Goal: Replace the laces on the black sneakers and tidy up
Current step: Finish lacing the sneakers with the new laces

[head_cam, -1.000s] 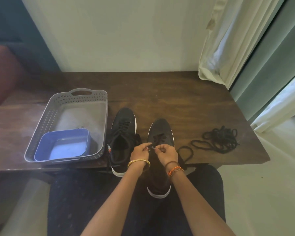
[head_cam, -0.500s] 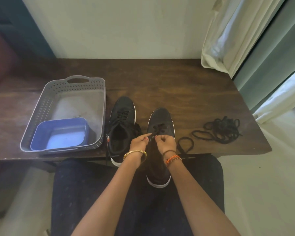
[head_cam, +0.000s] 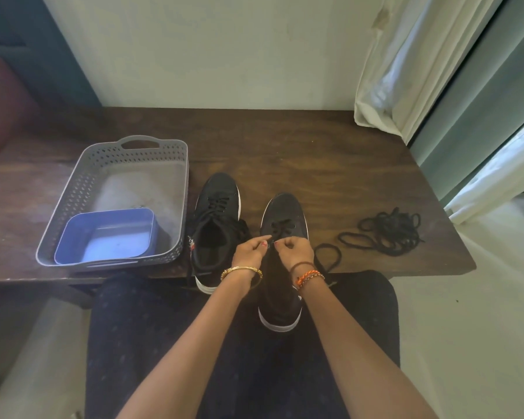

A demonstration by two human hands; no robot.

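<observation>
On the worktop's near edge: two black sneakers side by side, toes pointing away from the person, heels overhanging the edge toward the lap.
Worktop (head_cam: 315,152): dark wood, set against a pale wall.
Right sneaker (head_cam: 285,213): partly laced near the toe; both hands meet over its eyelets, and its heel juts furthest off the edge.
Left sneaker (head_cam: 217,219): laced black, tongue open, standing just beside the basket.
Left hand (head_cam: 248,252): fingers curled, thumb and forefinger pinching the lace at the right sneaker's eyelets; a gold bangle on the wrist.
Right hand (head_cam: 294,249): fingers curled, pinching the same lace just across from the left hand; orange and dark thread bands on the wrist.
Lace in work (head_cam: 330,255): black; a loose loop of it trails on the worktop right of the right hand.
Spare laces (head_cam: 387,234): a black tangled heap on the worktop, well right of the sneakers.
Basket (head_cam: 82,189): grey, perforated, handled, left of the sneakers.
Blue tub (head_cam: 103,237): sitting inside the basket's near end.
Curtain (head_cam: 406,71): pale, hanging at the worktop's far right corner.
</observation>
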